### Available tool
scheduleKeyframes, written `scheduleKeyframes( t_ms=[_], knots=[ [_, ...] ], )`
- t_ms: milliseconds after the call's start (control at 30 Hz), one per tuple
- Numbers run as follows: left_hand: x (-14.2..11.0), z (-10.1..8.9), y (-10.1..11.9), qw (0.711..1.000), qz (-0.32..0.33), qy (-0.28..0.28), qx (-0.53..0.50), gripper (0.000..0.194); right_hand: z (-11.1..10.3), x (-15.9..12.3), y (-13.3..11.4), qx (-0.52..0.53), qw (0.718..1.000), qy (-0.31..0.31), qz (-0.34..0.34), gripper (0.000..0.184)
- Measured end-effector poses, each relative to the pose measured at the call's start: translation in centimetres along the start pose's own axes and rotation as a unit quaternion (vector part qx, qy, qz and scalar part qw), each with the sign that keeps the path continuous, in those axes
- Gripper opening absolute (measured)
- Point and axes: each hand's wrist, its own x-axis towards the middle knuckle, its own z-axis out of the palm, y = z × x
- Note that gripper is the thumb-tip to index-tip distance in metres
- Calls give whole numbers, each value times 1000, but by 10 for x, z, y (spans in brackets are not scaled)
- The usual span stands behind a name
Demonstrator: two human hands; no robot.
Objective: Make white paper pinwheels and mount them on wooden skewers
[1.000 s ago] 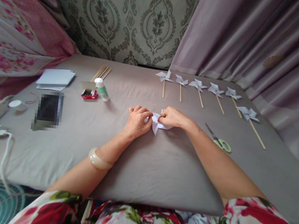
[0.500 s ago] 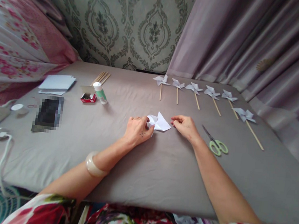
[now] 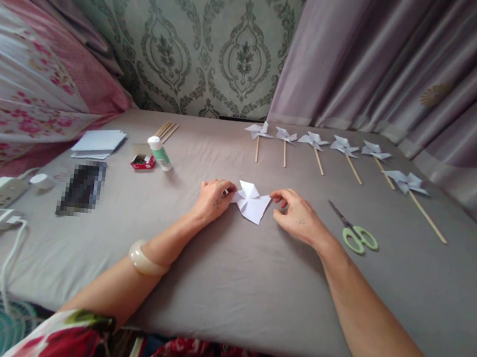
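Grey cloth surface [image 3: 211, 272], green patterned wallpaper [image 3: 210, 45], mauve curtains [image 3: 345, 53]

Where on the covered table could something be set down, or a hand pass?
Bare: the table's near middle, between the forearms; its far middle, between glue stick and leftmost pinwheel; its near right, nearer than the scissors.
Crowded: between left hand and right hand, at the folded paper; around the glue stick, red box and wooden sticks.

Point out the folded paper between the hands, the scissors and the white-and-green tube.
folded paper [image 3: 254, 209]: head view, lower flap
scissors [image 3: 341, 215]: head view, blades
tube [image 3: 161, 155]: head view, label
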Motion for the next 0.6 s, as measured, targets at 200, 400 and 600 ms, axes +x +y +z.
scheduleKeyframes(
  t_ms=[200,400,600],
  knots=[
    [10,0,-10,993,-20,7,-120,22,1,-9,-14,-25,991,-69,-108,34],
    [15,0,-14,995,-1,8,-101,25,8,-10,-23,-70,988,-43,-128,26],
    [14,-3,-11,999,4,2,-34,23,11,-12,-30,-105,982,-48,-150,19]
  ],
)
